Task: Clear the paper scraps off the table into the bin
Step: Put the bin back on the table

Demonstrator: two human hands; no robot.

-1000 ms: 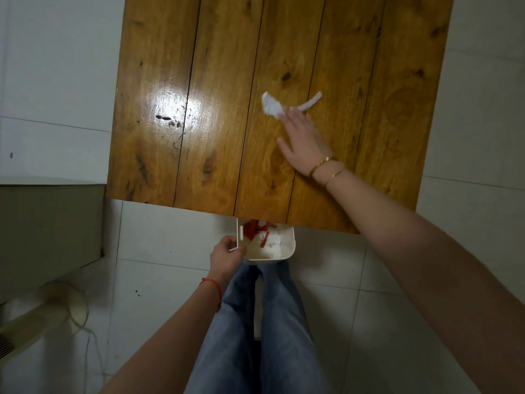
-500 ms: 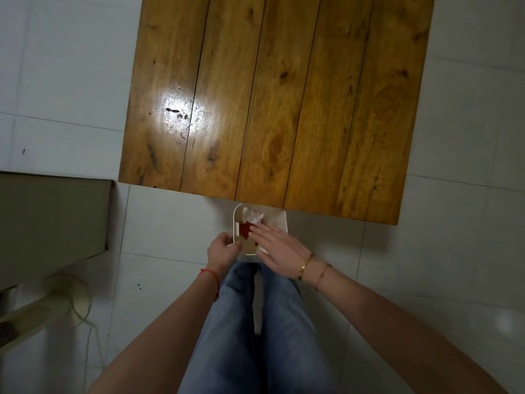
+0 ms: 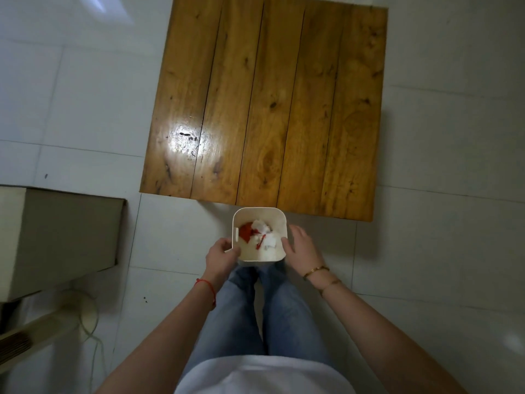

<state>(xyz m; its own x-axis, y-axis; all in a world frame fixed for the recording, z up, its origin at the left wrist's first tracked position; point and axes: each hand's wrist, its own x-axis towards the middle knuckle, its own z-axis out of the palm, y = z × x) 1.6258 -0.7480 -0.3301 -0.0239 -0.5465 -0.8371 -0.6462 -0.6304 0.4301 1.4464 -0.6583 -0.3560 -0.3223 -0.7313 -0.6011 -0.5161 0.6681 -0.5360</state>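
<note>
A small white bin (image 3: 279,214) stands on the floor just in front of the wooden table (image 3: 267,109), above my legs. White and red paper scraps (image 3: 260,233) lie inside it. My left hand (image 3: 220,255) grips the bin's left rim. My right hand (image 3: 301,247) rests against the bin's right side with fingers spread and nothing in it. No scraps show on the table top; only a bright light reflection and dark knots mark the planks.
White floor tiles (image 3: 85,95) surround the table. A grey box-like unit (image 3: 56,237) stands at the left, with a pale cable (image 3: 91,322) and a slatted object below it. My blue-jeaned legs (image 3: 255,308) fill the lower middle.
My right hand took the white scrap from the table, dropped it into the bin and moved to the bin's right side. The bin now stands clear of the table edge; the view has pulled back.
</note>
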